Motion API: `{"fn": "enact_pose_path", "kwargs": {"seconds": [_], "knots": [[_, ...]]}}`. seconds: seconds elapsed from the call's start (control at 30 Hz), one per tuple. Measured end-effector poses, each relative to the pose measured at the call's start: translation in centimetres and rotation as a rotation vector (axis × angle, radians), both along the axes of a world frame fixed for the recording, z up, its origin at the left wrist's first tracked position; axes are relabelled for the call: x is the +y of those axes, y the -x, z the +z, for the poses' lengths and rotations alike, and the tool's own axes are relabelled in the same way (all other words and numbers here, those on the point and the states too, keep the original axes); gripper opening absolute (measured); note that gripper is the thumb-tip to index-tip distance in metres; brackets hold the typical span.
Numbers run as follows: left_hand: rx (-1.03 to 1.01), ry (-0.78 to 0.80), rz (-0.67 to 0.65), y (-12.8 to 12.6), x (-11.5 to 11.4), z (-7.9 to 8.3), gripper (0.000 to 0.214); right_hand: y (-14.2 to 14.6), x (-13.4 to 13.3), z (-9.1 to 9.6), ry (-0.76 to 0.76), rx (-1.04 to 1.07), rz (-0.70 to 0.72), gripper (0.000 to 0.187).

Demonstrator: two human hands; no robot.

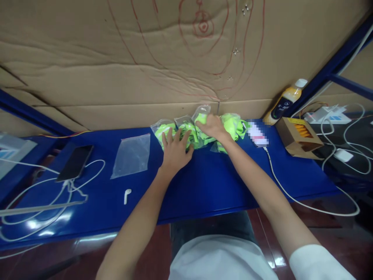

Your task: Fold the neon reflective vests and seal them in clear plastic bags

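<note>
Several clear plastic bags filled with neon-green items (201, 132) lie in a pile at the back of the blue table (204, 186), against a cardboard wall. My left hand (175, 149) lies flat on the left part of the pile, fingers spread. My right hand (212, 126) rests on top of the pile's middle with fingers curled over a bag; whether it grips it is unclear. An empty clear zip bag (131, 154) lies flat to the left of my left hand.
A dark phone (75, 162) with white cables lies at the left. A white earbud (127, 195) sits near the front. Right of the pile are a phone on a white cable (257, 137), a juice bottle (284, 102), a cardboard box (298, 136) and chargers.
</note>
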State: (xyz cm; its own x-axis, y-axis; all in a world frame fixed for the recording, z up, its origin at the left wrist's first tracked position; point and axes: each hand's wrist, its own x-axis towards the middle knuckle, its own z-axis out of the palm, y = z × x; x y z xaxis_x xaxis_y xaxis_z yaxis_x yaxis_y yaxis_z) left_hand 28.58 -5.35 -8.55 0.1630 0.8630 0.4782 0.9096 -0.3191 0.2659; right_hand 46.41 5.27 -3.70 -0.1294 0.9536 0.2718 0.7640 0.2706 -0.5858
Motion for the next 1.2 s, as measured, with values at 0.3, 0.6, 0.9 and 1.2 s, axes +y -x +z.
{"fn": "enact_pose_path", "kwargs": {"seconds": [0.3, 0.6, 0.9, 1.2], "knots": [[0.069, 0.016, 0.013, 1.2, 0.5, 0.3, 0.061, -2.4, -2.2, 2.1, -0.225, -0.232, -0.132, 0.071], [0.145, -0.126, -0.137, -2.2, -0.6, 0.6, 0.064, -8.1, -8.1, -0.6, -0.318, -0.519, -0.037, 0.057], [0.096, -0.103, -0.141, -1.9, -0.3, -0.2, 0.051, -6.4, -4.7, -2.9, -0.313, -0.242, 0.129, 0.049], [0.146, -0.131, -0.162, -1.8, -0.3, -0.5, 0.064, -6.5, -1.7, -2.7, -0.268, -0.144, 0.242, 0.051]]}}
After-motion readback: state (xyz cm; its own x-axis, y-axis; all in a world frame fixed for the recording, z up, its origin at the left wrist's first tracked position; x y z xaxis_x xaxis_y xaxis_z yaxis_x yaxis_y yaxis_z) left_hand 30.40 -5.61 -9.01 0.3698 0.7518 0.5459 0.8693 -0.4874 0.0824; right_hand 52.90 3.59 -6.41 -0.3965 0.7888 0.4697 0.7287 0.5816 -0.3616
